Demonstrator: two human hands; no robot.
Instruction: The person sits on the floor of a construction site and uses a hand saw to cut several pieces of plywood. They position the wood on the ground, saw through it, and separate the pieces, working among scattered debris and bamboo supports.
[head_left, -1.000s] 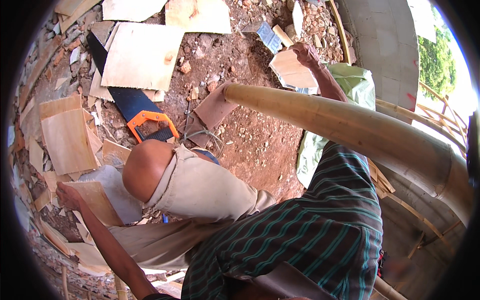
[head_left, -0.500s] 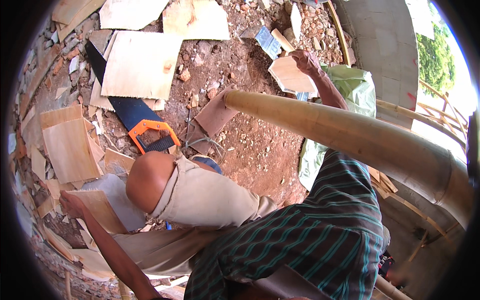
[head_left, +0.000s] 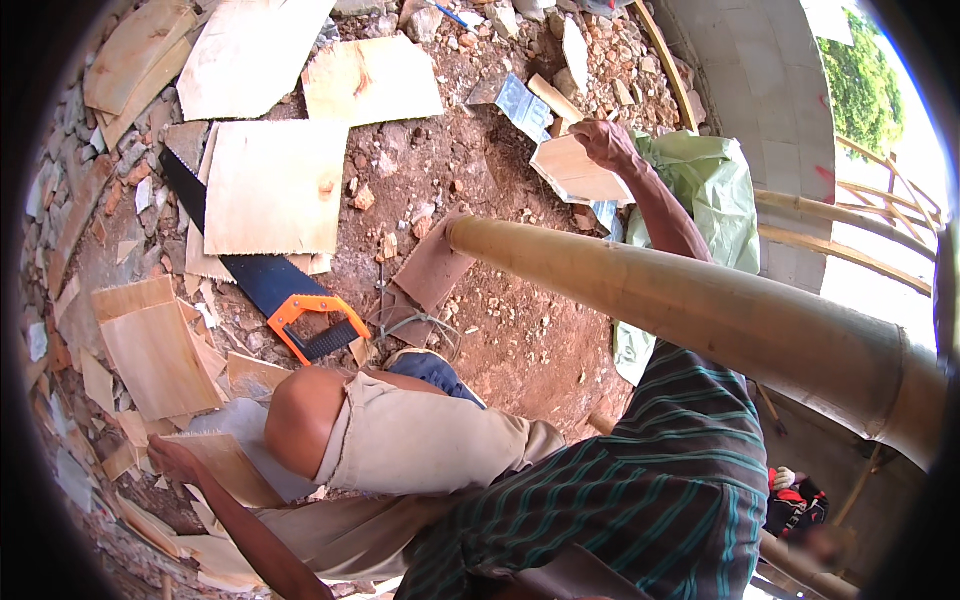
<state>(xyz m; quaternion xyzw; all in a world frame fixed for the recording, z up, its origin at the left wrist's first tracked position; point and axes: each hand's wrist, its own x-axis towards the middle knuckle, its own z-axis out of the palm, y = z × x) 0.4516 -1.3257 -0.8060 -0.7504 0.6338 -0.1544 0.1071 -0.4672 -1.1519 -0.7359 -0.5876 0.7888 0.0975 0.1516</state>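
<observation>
Reddish dirt ground (head_left: 510, 300), littered with rubble and cut wood, is worked over by two bare hands beside a gray wall (head_left: 755, 90).

A thin board (head_left: 235, 468) near the person's bent knee (head_left: 305, 420) is touched at its outer corner by the left hand (head_left: 175, 460); its fingers are drawn together there, but whether the board is gripped cannot be told. The upper edge of a small many-sided board (head_left: 575, 172) is met by the curled fingers of the right hand (head_left: 607, 145); a firm hold cannot be made out. The right forearm is crossed by a thick bamboo pole (head_left: 680, 290). An orange-handled saw (head_left: 268, 283) is partly covered by a wooden sheet (head_left: 270, 190).
</observation>
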